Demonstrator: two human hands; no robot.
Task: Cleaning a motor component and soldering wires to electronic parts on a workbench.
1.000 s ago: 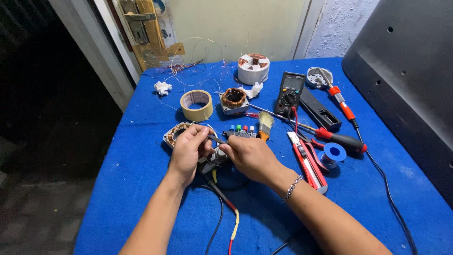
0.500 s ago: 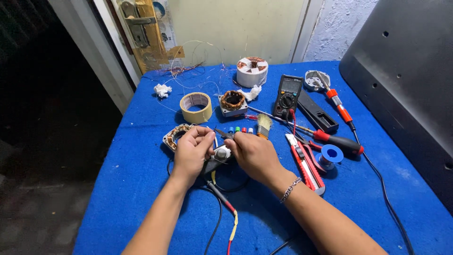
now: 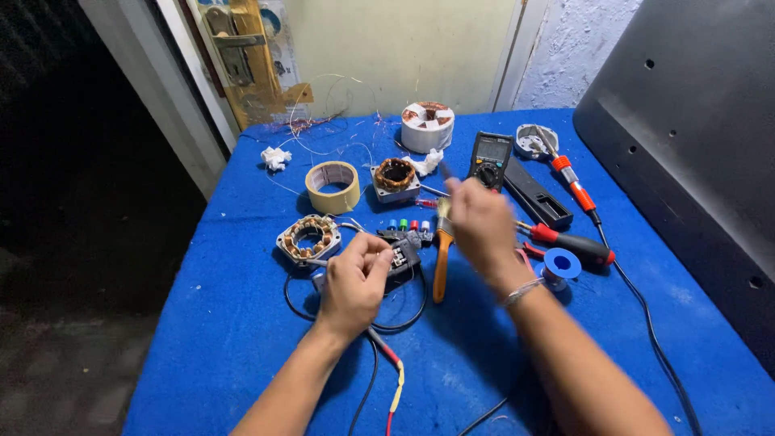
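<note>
Switch block (image 3: 401, 257) sits just right of the stator (image 3: 308, 238), left hand (image 3: 357, 282) pinching its wires w/ curled fingers to steady it; right hand (image 3: 483, 226) lifted & blurred, can't tell grip.

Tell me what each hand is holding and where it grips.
Left hand pinches the small black part at its near edge. Right hand is blurred; cannot tell.

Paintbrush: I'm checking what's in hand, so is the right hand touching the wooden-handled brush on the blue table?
Apart. The head view shows the right hand raised and motion-blurred beside the paintbrush, which lies alone on the blue table.
</note>
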